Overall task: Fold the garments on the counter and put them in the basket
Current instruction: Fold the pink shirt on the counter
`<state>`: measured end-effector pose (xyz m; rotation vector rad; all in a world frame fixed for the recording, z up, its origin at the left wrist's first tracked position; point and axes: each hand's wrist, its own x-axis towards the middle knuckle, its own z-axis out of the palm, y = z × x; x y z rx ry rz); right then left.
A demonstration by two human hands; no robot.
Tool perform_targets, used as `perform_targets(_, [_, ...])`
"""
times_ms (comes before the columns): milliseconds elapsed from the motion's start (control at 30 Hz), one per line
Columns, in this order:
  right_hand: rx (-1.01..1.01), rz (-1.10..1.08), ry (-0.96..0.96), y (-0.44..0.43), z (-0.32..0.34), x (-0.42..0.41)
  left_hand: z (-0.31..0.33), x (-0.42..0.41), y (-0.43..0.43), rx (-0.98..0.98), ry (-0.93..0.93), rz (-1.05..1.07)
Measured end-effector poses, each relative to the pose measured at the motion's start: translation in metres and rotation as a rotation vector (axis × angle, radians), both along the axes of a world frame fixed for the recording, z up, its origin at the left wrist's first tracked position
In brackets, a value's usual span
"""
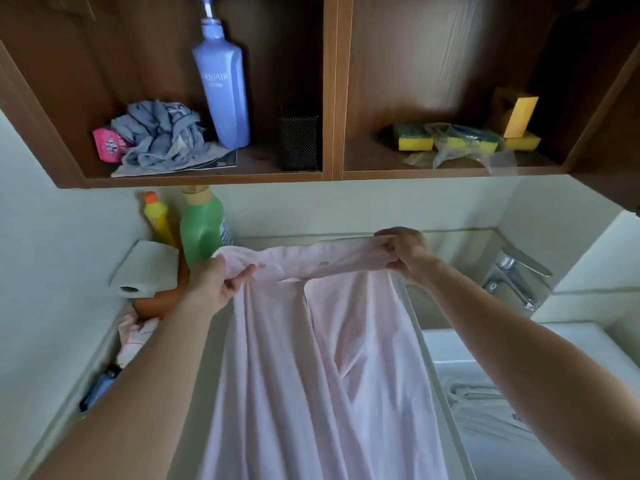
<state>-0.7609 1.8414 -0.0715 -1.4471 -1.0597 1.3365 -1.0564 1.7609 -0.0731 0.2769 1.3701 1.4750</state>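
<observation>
A pale pink garment hangs in front of me, held up by its top edge and draping down out of the bottom of the view. My left hand pinches the top left corner of the cloth. My right hand grips the top right corner, fingers curled round the bunched fabric. The top edge is stretched between both hands above the counter. A white container at lower right holds a whitish garment. I cannot tell whether it is the basket.
A paper roll, a yellow bottle, a green bottle and a brown bowl stand at the counter's back left. A tap is at right. Shelves overhead hold a blue bottle, rags and sponges.
</observation>
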Motion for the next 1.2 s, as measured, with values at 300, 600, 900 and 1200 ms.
perform_targets(300, [0.169,0.176,-0.563,0.05,-0.076,-0.009,-0.092,-0.01,0.076,0.198,0.825,-0.478])
perform_targets(600, [0.163,0.247,-1.249,-0.072,-0.245,0.032,-0.247,-0.004,-0.037,-0.042,1.841,-0.795])
perform_targets(900, [0.396,0.095,-1.068,-0.074,-0.253,0.047,-0.248,-0.007,-0.037,-0.019,1.918,-0.808])
perform_targets(1200, [0.278,0.289,-0.912,-0.081,-0.234,0.062,-0.25,-0.074,-0.012,-0.106,1.89,-0.964])
